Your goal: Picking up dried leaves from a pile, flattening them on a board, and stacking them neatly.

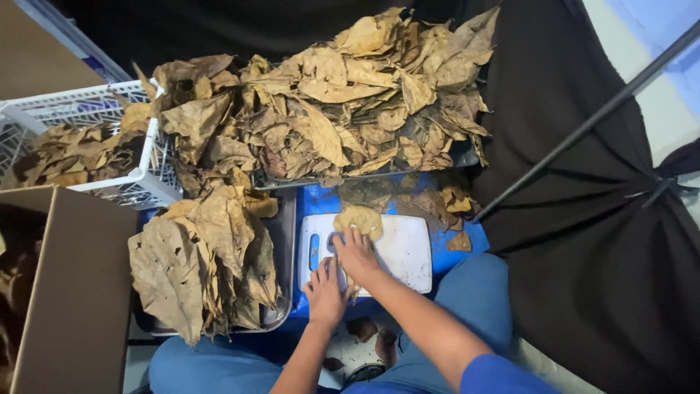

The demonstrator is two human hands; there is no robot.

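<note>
Right hand [355, 253] flat, fingers spread, pressing dry leaf [359, 219] onto white cutting board [405, 252]. Left hand [324, 290] just beside, open, steadying board's near edge. Best: press evenly, crumbly leaf tears easily.

Open brown cardboard box [69, 292] at lower left (beside the white basket [87, 109])

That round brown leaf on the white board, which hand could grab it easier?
Probably the right hand. Its fingers already reach the lower edge of the leaf on the white cutting board. The left hand rests lower, near the board's bottom edge, farther from the leaf.
</note>
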